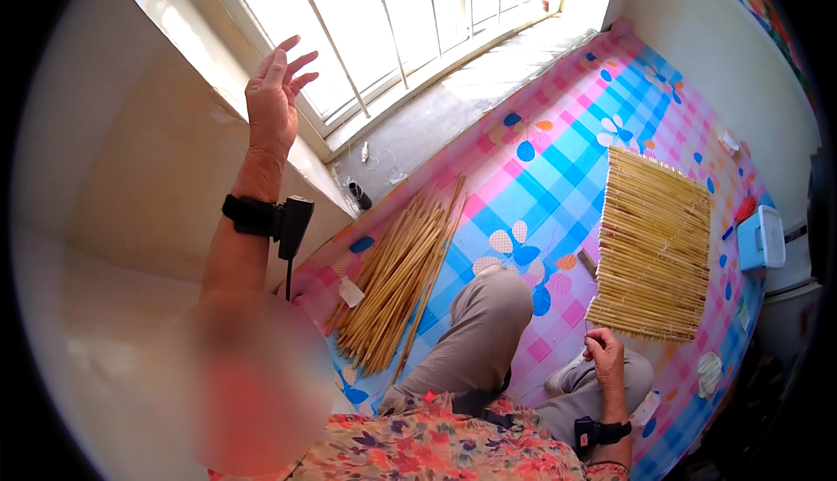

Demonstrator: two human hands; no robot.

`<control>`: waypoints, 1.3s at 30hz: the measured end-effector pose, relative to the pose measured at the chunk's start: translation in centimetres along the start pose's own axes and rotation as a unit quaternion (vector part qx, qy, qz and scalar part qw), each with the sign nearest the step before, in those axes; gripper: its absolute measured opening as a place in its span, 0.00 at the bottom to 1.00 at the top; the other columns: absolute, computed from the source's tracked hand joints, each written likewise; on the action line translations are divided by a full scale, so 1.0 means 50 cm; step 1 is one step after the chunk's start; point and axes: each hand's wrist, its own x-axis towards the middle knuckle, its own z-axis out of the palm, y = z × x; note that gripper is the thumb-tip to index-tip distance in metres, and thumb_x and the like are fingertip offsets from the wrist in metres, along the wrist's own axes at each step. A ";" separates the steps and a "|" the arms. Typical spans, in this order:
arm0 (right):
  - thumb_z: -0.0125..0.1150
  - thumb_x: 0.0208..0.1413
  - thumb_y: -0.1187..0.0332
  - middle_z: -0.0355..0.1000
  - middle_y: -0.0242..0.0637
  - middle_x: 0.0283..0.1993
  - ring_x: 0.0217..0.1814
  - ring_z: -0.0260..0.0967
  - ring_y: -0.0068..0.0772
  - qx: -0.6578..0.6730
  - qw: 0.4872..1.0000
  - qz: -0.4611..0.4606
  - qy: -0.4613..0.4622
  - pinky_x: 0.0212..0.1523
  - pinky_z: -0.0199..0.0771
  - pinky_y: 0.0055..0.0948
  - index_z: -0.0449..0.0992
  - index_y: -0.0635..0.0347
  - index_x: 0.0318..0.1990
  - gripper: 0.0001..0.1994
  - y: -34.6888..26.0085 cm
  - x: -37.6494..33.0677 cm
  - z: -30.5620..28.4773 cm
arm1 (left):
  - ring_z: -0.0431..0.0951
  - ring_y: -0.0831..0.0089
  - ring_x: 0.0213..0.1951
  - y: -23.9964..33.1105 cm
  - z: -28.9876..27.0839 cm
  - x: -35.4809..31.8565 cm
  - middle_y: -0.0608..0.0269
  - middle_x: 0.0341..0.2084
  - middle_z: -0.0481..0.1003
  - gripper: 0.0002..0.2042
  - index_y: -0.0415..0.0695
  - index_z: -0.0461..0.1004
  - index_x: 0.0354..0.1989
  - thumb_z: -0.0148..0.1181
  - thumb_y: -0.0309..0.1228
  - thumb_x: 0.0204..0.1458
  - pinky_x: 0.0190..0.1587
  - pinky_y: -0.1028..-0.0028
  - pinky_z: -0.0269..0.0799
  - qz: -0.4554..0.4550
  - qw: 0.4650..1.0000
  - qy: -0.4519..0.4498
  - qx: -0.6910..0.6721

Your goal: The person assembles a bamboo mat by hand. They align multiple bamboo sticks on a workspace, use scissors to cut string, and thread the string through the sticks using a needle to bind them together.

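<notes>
My left hand [274, 102] is raised high in front of the barred window, fingers stretched and apart, with nothing visible in it. A mat of thin yellow-brown sticks [658, 245], tied side by side, lies flat to my right. At its near left corner my right hand [608, 361] is closed in a pinch. A thin thread [587, 327] seems to run from that corner into the fingertips. Left of my bent knee lies a loose pile of similar sticks [392, 285], fanned out on the checked sheet.
A pink and blue flowered sheet [558, 193] covers the surface under me. By the sill stands a dark spool [359, 195]. A light blue container [760, 238] sits at far right, near a crumpled white cloth [710, 375]. A short wooden piece [587, 263] lies beside the mat.
</notes>
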 end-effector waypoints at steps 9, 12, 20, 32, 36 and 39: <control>0.54 0.51 0.75 0.68 0.29 0.25 0.21 0.65 0.17 0.014 0.999 -0.047 -0.002 0.20 0.66 0.16 0.72 0.63 0.34 0.04 0.005 0.005 -0.006 | 0.71 0.55 0.50 0.235 0.077 -0.040 0.50 0.53 0.65 0.17 0.34 0.64 0.52 0.41 0.32 0.60 0.46 0.66 0.73 0.168 0.981 -0.097 0.003; 0.54 0.52 0.75 0.68 0.29 0.25 0.22 0.65 0.17 0.029 0.998 -0.053 0.004 0.21 0.66 0.16 0.72 0.63 0.34 0.04 0.010 0.008 0.000 | 0.69 0.53 0.51 0.292 0.132 -0.082 0.47 0.55 0.63 0.19 0.32 0.62 0.54 0.43 0.33 0.59 0.48 0.65 0.72 0.167 0.974 -0.151 -0.010; 0.55 0.53 0.74 0.69 0.30 0.26 0.24 0.66 0.18 0.116 0.990 -0.076 0.033 0.22 0.68 0.17 0.72 0.63 0.35 0.04 0.006 -0.012 -0.016 | 0.67 0.53 0.53 0.379 0.254 -0.181 0.47 0.56 0.60 0.20 0.34 0.58 0.57 0.41 0.34 0.59 0.51 0.62 0.68 0.127 0.936 -0.303 -0.130; 0.50 0.57 0.74 0.60 0.48 0.57 0.59 0.61 0.40 0.337 0.859 -0.367 -0.119 0.46 0.69 0.27 0.71 0.61 0.35 0.03 -0.373 -0.053 0.035 | 0.73 0.57 0.47 0.385 0.422 -0.317 0.48 0.53 0.63 0.19 0.32 0.61 0.53 0.39 0.35 0.61 0.42 0.66 0.75 0.081 0.822 -0.495 -0.268; 0.50 0.58 0.68 0.56 0.51 0.61 0.56 0.64 0.45 0.361 0.817 -0.375 -0.247 0.43 0.70 0.29 0.71 0.59 0.35 0.05 -0.440 -0.071 0.085 | 0.71 0.56 0.49 0.396 0.442 -0.328 0.48 0.54 0.63 0.19 0.32 0.61 0.53 0.40 0.35 0.61 0.44 0.65 0.73 0.079 0.808 -0.513 -0.277; 0.50 0.58 0.70 0.63 0.52 0.53 0.50 0.69 0.41 0.320 0.829 -0.342 -0.305 0.41 0.71 0.29 0.70 0.60 0.36 0.04 -0.415 -0.092 0.078 | 0.69 0.56 0.50 0.402 0.448 -0.326 0.49 0.54 0.62 0.19 0.32 0.60 0.54 0.40 0.35 0.60 0.46 0.64 0.72 0.083 0.806 -0.515 -0.281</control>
